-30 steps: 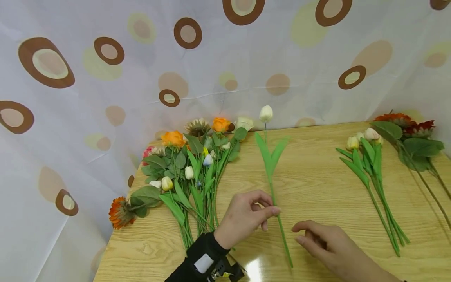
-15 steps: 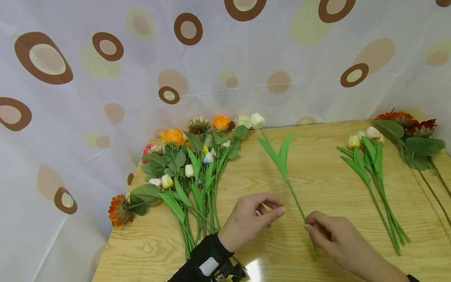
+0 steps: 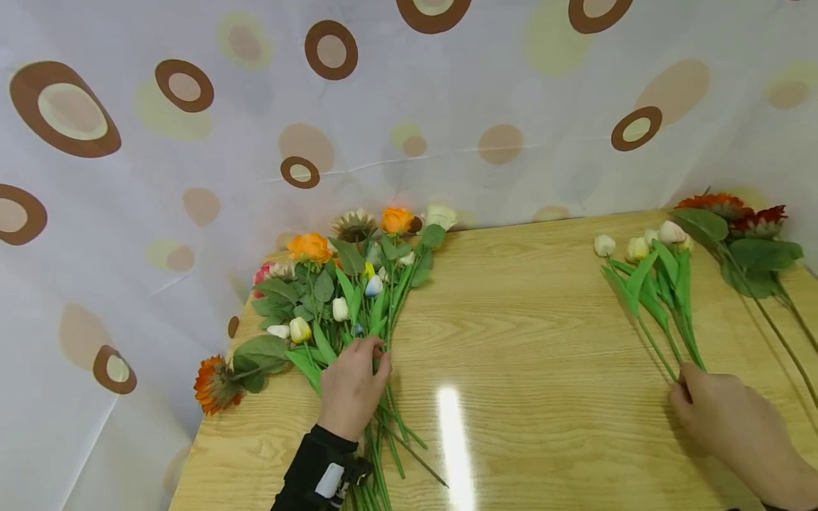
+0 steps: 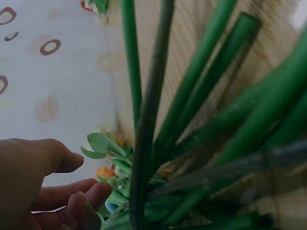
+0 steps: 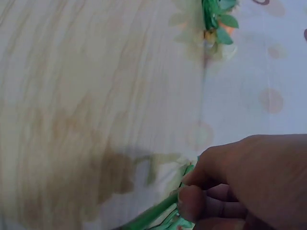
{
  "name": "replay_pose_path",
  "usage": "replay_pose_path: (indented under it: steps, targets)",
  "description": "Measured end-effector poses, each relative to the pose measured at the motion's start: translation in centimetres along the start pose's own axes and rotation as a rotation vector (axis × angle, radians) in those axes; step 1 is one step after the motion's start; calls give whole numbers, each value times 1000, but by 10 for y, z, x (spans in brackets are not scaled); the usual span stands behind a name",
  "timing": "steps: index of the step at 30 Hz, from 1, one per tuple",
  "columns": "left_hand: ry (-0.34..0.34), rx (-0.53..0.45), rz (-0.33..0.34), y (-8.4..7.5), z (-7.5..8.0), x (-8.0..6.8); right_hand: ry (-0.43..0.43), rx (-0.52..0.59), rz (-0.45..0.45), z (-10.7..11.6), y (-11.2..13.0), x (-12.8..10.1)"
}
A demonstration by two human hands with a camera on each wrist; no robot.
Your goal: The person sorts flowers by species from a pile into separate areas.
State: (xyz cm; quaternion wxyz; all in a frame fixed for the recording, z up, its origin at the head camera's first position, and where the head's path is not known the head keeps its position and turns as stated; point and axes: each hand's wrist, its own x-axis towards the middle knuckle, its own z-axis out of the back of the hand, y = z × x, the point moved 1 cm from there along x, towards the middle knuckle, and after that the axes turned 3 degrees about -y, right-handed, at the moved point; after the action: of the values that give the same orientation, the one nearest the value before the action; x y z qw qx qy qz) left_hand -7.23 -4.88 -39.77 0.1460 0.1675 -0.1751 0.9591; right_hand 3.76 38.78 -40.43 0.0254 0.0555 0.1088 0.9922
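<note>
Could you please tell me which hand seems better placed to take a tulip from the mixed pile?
Probably the left hand: empty, it is over the mixed pile, while the right hand pinches a tulip stem farther off.

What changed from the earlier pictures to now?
The white tulip moved right, beside the tulip bunch; the left hand released it and the right hand took its stem. The left hand shifted left over the flower pile. Pile, bunch and far-right red flowers stayed put.
</note>
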Motion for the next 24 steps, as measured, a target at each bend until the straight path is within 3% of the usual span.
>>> replay_pose_path:
  steps: [7,16,20,24]
  targets:
    - [65,121,61,11,-6,-7,183,6,-93,-6,-9,-1]
    - [96,307,21,6,-13,-6,182,-13,-92,-8,-10,-4]
    - [115,275,12,5,-16,-2,190,-16,-90,-8,-10,-5]
    - [164,149,68,8,-15,1,163,-18,-80,-8,-8,-8]
